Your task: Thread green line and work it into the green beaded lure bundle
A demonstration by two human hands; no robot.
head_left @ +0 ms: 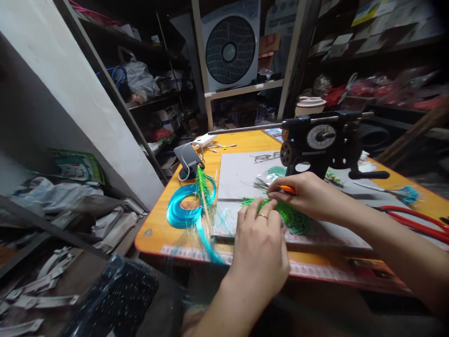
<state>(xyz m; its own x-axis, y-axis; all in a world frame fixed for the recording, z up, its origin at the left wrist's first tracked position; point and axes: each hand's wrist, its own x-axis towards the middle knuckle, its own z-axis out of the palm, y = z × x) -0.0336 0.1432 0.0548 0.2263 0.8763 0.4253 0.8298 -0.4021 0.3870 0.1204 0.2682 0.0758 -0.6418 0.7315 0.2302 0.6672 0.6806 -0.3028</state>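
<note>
Cluttered orange table [157, 229]: left hand [261, 248] pins green tinsel [294, 220], right hand [308, 194] pinches orange tool [288, 189]; strands likely snag or slip loose.

Two hands were seen over the tabletop [157, 234]: one left hand [259, 252] and one right hand [301, 194]. One ring [262, 216] was counted on the left hand. One orange-handled tool [287, 189], one green tinsel bundle [294, 220], one blue coil [180, 210], one black winding machine [321, 145], one pair of red scissors [414, 220] and one fan [229, 49] at upper centre were counted.
</note>
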